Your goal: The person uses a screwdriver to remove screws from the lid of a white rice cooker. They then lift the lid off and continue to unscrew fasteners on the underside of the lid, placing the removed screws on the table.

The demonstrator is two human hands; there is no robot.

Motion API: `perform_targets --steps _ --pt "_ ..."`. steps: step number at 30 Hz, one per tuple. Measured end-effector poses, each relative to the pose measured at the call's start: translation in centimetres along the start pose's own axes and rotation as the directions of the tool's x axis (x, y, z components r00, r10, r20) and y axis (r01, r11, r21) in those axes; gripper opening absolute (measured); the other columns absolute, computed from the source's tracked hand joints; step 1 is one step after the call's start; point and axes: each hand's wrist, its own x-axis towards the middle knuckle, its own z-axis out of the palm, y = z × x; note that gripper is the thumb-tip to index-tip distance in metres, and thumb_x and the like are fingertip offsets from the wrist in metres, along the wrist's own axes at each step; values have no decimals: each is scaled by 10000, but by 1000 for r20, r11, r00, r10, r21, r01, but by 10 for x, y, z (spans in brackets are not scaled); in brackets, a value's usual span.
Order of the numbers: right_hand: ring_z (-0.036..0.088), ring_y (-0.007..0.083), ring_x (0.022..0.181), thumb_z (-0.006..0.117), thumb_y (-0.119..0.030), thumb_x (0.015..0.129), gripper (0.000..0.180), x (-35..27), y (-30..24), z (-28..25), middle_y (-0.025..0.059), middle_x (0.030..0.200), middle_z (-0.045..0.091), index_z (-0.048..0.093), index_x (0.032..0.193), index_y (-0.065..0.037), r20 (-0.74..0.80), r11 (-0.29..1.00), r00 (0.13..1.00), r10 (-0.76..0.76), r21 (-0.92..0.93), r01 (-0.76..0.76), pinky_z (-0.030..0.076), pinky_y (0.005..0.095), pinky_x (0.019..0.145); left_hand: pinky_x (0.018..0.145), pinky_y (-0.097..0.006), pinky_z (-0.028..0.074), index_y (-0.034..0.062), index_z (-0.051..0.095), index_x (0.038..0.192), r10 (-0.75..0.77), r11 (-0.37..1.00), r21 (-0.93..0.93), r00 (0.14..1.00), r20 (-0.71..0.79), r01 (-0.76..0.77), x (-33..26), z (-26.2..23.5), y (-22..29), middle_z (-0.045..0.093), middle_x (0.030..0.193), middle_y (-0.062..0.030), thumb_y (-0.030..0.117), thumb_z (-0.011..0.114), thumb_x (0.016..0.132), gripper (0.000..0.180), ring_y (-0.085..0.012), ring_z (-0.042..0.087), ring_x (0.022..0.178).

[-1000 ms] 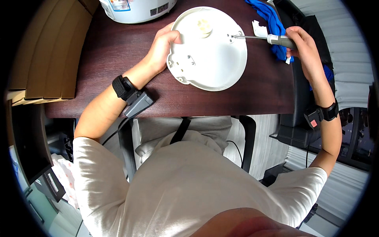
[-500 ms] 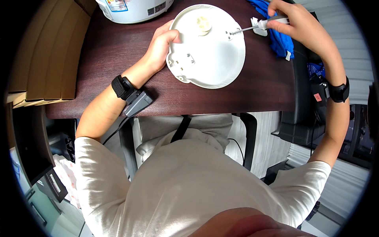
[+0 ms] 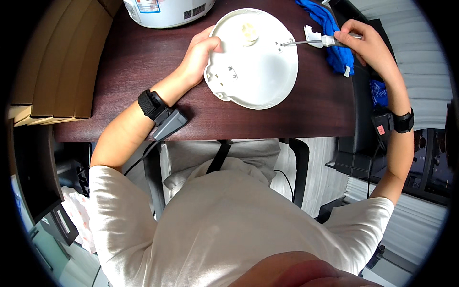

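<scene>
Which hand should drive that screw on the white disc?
Right. The right hand already grips the screwdriver, its tip on the white disc near the right rim. The left hand holds the disc's left edge, steadying it.

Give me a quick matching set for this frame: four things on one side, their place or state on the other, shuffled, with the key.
Things:
1. white disc
2. screwdriver
3. blue cloth
4. white appliance

Places or states:
A. at the table's far edge, beyond the left hand
B. gripped in the right hand, tip on the disc
C. lying under the right hand
D. steadied at its rim by the left hand

Pairs: 1-D, 2-B, 3-C, 4-A
</scene>
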Motion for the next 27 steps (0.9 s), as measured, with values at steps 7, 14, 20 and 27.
perform_targets --steps 7,14,20,27 --pt "467 46 459 683 -363 835 321 0 -2 -5 -13 586 546 609 778 -56 39 992 992 116 36 -118 344 203 433 796 -260 479 -46 541 1140 -5 1000 -12 1000 4 5 1 -2 0 603 974 -104 72 449 715 451 -160 575 879" --pt "517 96 593 669 -360 834 344 7 -6 3 25 604 528 586 769 -33 -79 949 983 -167 -284 138 416 257 573 785 -256 481 -45 539 1145 -1 998 64 1000 12 1 -2 0 2 604 968 -98 72 441 710 461 -150 574 871" --pt "626 239 659 705 -277 791 318 3 -62 -15 157 728 648 608 862 18 104 970 994 -21 -237 46 477 329 626 774 -243 475 -51 538 1152 32 997 65 999 14 -33 -4 0 3 607 965 -96 78 427 698 485 -139 569 858" --pt "635 236 690 666 -280 831 297 1 -52 -23 161 756 658 626 870 12 208 942 957 -204 -226 250 485 327 647 781 -238 472 -49 528 1186 13 999 46 1000 5 -13 -3 2 2 612 994 -102 78 427 701 511 -141 572 872"
